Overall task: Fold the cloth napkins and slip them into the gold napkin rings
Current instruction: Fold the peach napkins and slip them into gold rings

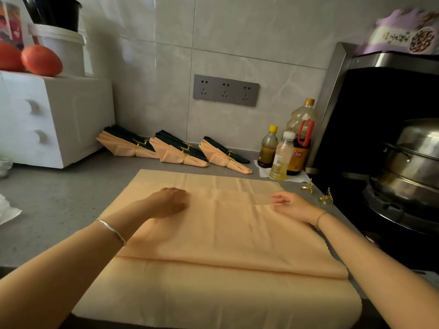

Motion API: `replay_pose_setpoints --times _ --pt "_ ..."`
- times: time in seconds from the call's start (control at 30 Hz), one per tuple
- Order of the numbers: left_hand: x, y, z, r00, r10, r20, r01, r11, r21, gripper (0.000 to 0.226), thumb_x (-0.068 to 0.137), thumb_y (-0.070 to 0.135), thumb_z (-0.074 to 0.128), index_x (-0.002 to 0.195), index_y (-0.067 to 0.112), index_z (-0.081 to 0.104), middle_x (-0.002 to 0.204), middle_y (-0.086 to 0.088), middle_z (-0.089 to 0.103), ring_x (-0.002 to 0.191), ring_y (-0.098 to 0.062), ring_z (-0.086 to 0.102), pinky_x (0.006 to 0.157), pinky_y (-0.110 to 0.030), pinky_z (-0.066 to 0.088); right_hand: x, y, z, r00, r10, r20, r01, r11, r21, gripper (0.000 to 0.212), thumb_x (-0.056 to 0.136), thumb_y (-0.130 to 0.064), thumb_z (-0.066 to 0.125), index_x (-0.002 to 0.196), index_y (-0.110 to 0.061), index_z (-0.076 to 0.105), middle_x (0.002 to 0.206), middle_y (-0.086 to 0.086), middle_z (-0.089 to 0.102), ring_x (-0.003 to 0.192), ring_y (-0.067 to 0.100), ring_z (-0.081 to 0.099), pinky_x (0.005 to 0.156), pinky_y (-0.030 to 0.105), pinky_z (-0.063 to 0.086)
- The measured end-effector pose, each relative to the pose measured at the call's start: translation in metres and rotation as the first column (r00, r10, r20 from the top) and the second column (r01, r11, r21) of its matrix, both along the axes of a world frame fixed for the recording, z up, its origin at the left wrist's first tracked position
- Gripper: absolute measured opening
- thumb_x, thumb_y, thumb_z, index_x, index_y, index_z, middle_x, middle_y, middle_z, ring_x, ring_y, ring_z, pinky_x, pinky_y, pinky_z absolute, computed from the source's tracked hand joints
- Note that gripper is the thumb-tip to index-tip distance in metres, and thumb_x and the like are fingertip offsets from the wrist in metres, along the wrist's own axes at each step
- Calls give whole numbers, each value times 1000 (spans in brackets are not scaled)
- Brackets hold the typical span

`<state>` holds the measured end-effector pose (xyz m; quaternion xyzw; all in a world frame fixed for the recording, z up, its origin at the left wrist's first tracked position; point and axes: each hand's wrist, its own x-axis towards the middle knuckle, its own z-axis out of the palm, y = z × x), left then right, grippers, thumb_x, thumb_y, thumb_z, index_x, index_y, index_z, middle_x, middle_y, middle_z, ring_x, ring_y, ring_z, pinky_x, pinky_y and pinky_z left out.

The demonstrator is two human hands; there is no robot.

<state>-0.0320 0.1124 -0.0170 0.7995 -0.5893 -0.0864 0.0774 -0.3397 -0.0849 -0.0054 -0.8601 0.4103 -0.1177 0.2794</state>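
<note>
Peach napkin [225, 233] lies on the surface [59, 200], barely folded; the left hand [169, 203] presses it flat, and the right hand [292, 206] rests at the fold with its fingers [279, 198] loose, grasping nothing. Three ringed bundles [180, 150] look finished by the wall, and two gold rings [326, 198] wait at the right.

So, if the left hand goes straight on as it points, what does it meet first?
The left hand rests on the spread napkin; past its edge, probably the rightmost ringed napkin, though depth is unclear.
</note>
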Motion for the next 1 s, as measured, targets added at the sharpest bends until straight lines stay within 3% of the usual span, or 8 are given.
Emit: replay_pose_setpoints --times 0.13,0.27,0.37,0.53,0.63,0.77,0.83,1.0 --pt "16 -13 2 1000 -7 -27 5 997 -78 52 91 38 59 138 22 43 134 -1 47 120 -19 44 101 -31 38 0 -17 4 997 9 -78 -10 1000 -18 12 84 -34 68 91 -25 66 90 0 61 80 9 54 69 17 42" --pt "42 -15 4 996 -27 -83 23 998 -54 34 88 41 63 117 24 54 110 3 55 100 -14 48 84 -23 43 -14 -31 16 986 81 -147 -76 996 37 14 83 -33 70 81 -20 68 80 -3 61 77 8 54 71 19 41" --pt "63 -15 10 993 -52 -104 51 999 -11 16 88 40 62 97 28 57 98 6 57 87 -9 52 70 -12 39 -17 -45 18 982 100 -158 -95 995 42 13 81 -32 72 83 -19 70 87 -2 65 87 13 59 80 22 45" --pt "90 -14 31 987 -32 -157 33 999 3 1 89 31 64 88 30 64 95 11 61 86 -5 56 70 -9 42 -11 -57 19 996 69 -55 -69 998 3 14 83 -26 70 83 -12 67 85 0 70 83 10 64 74 15 45" --pt "96 -22 33 987 -4 -158 -12 995 -96 3 88 25 66 86 26 66 96 8 62 88 -9 59 69 -9 43 -2 -65 15 999 39 29 -37 997 -70 18 85 -24 68 80 -7 63 73 6 70 69 15 63 67 23 48" --pt "97 -34 20 993 40 -112 -57 987 -150 5 87 20 67 85 24 64 95 4 62 86 -11 59 70 -11 43 3 -75 2 1000 -5 -28 1 992 -124 23 82 -26 72 70 -12 58 58 2 58 57 13 52 62 29 43" --pt "99 -37 13 994 70 -81 -84 979 -184 5 86 20 67 86 23 63 98 1 63 87 -13 59 77 -18 46 3 -80 -5 998 -39 -56 28 983 -181 25 80 -31 73 68 -17 55 61 1 57 61 16 52 62 32 42" --pt "95 -38 6 991 134 -20 -135 968 -213 4 87 23 67 89 21 63 98 1 62 88 -15 58 82 -27 51 6 -85 -12 993 -116 -33 102 952 -287 25 81 -36 69 68 -23 53 82 -6 62 89 14 58 80 41 50"
